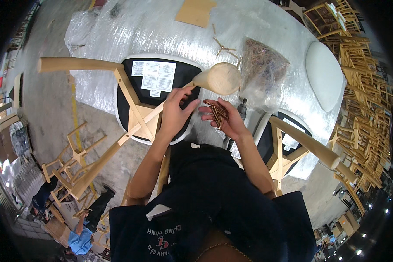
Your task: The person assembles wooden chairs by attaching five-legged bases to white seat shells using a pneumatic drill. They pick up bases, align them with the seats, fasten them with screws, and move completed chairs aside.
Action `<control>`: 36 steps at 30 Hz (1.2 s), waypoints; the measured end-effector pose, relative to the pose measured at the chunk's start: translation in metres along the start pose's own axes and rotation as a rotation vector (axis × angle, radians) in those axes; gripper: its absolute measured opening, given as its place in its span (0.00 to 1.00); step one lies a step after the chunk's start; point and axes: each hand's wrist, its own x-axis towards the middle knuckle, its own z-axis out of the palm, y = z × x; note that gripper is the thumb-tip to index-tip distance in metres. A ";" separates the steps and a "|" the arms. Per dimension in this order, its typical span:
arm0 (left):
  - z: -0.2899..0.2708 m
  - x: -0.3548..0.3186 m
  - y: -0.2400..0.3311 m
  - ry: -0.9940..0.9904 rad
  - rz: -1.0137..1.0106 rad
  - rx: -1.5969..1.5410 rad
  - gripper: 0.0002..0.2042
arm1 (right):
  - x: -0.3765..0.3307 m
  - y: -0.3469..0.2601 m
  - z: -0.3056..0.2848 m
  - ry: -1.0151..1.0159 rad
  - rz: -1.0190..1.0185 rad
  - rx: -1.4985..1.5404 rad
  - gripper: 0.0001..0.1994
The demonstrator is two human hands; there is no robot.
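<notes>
An upturned chair seat (129,96) with a black underside and wooden frame lies before me. My left hand (175,111) is over the frame's near right leg joint, thumb apart from the half-bent fingers, and nothing shows between them. Just beyond it a thick round wooden leg (222,78) points up at me. Several copper-coloured screws (218,114) rest in the cupped palm of my right hand (232,121), to the right of the left hand. The fingers curl loosely around them.
A plastic bag of screws (263,65) lies on the film-covered table (153,26), near loose screws (225,48) and cardboard (195,12). A dark power tool (243,107) is beside my right hand. Another upturned chair (288,137) stands right; a white seat (322,76) lies beyond. Stacked frames (362,113) and a person (81,238) are farther off.
</notes>
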 end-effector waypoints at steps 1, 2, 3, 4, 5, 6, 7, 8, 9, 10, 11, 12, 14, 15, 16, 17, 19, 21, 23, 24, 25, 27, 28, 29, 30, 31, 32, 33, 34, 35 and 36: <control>0.000 -0.006 0.003 -0.071 -0.180 -0.229 0.22 | 0.002 0.002 0.001 -0.024 0.015 -0.005 0.28; 0.002 -0.009 0.006 -0.106 -0.109 -0.264 0.18 | 0.003 0.003 0.002 -0.047 0.031 -0.011 0.28; 0.002 -0.011 0.007 -0.146 -0.074 -0.242 0.17 | 0.003 0.005 0.002 -0.060 0.042 -0.019 0.27; -0.002 -0.010 0.006 -0.181 -0.037 -0.214 0.16 | 0.005 0.007 0.004 -0.081 0.053 -0.027 0.26; -0.006 -0.010 0.005 -0.216 -0.002 -0.184 0.15 | 0.007 0.008 0.005 -0.102 0.064 -0.035 0.26; -0.009 -0.013 0.005 -0.217 -0.043 -0.224 0.12 | 0.009 0.009 0.006 -0.106 0.067 -0.042 0.25; -0.013 -0.014 0.004 -0.166 -0.107 -0.286 0.11 | 0.012 0.011 0.008 -0.106 0.066 -0.043 0.25; -0.018 -0.015 0.003 -0.117 -0.169 -0.349 0.10 | 0.015 0.013 0.008 -0.105 0.064 -0.043 0.25; -0.023 -0.014 0.002 -0.068 -0.230 -0.413 0.10 | 0.018 0.014 0.009 -0.082 0.053 -0.064 0.25; -0.035 -0.012 -0.008 0.050 -0.206 -0.374 0.09 | 0.021 0.016 0.007 -0.061 0.045 -0.084 0.25; -0.053 -0.009 -0.025 0.145 -0.104 -0.446 0.08 | 0.022 0.017 0.006 -0.040 0.036 -0.105 0.25; -0.071 -0.004 -0.043 0.298 -0.067 -0.511 0.07 | 0.023 0.018 0.007 -0.014 0.034 -0.123 0.25; -0.116 0.007 -0.077 0.502 -0.096 -0.551 0.05 | 0.022 0.019 0.007 0.017 0.053 -0.137 0.25; -0.136 0.011 -0.095 0.631 -0.099 -0.408 0.03 | 0.022 0.019 0.009 0.026 0.066 -0.147 0.25; -0.154 0.012 -0.117 0.754 -0.140 -0.329 0.02 | 0.022 0.020 0.010 0.019 0.085 -0.138 0.25; -0.163 0.016 -0.135 0.776 -0.138 -0.288 0.03 | 0.024 0.020 0.011 0.027 0.091 -0.137 0.25; -0.172 0.030 -0.154 0.809 -0.131 -0.225 0.04 | 0.025 0.020 0.012 0.060 0.088 -0.136 0.25; -0.173 0.038 -0.164 0.779 -0.208 -0.017 0.05 | 0.026 0.020 0.012 0.086 0.060 -0.159 0.24; -0.169 0.044 -0.168 0.760 -0.242 0.091 0.06 | 0.024 0.019 0.013 0.117 0.032 -0.176 0.24; -0.167 0.045 -0.169 0.765 -0.238 0.100 0.07 | 0.024 0.019 0.014 0.106 0.029 -0.182 0.25; -0.165 0.046 -0.171 0.769 -0.232 0.108 0.08 | 0.023 0.018 0.015 0.095 0.024 -0.186 0.25; -0.173 0.040 -0.172 0.725 -0.195 0.364 0.10 | 0.022 0.018 0.018 0.061 0.040 -0.156 0.25; -0.171 0.034 -0.174 0.703 -0.183 0.488 0.11 | 0.022 0.017 0.027 0.044 0.064 -0.129 0.25; -0.157 0.040 -0.161 0.702 -0.154 0.489 0.12 | 0.021 0.017 0.029 0.059 0.067 -0.102 0.26; -0.146 0.036 -0.148 0.704 -0.127 0.492 0.14 | 0.020 0.016 0.030 0.010 0.063 -0.124 0.27; -0.140 0.030 -0.123 0.715 -0.099 0.504 0.15 | 0.020 0.015 0.034 0.002 0.059 -0.138 0.28; -0.124 0.025 -0.094 0.481 -0.192 0.192 0.16 | 0.020 0.015 0.037 -0.002 0.053 -0.143 0.29; -0.103 0.014 -0.065 0.237 -0.283 -0.104 0.18 | 0.018 0.016 0.039 -0.011 0.053 -0.143 0.30; -0.082 -0.004 -0.050 0.013 -0.159 -0.249 0.15 | 0.020 0.019 0.040 -0.059 0.058 -0.146 0.32; -0.065 -0.015 -0.023 -0.157 -0.060 -0.182 0.15 | 0.019 0.018 0.039 -0.083 0.072 -0.163 0.31; -0.055 -0.023 -0.013 -0.232 0.149 -0.183 0.15 | 0.019 0.017 0.045 -0.129 0.096 -0.187 0.31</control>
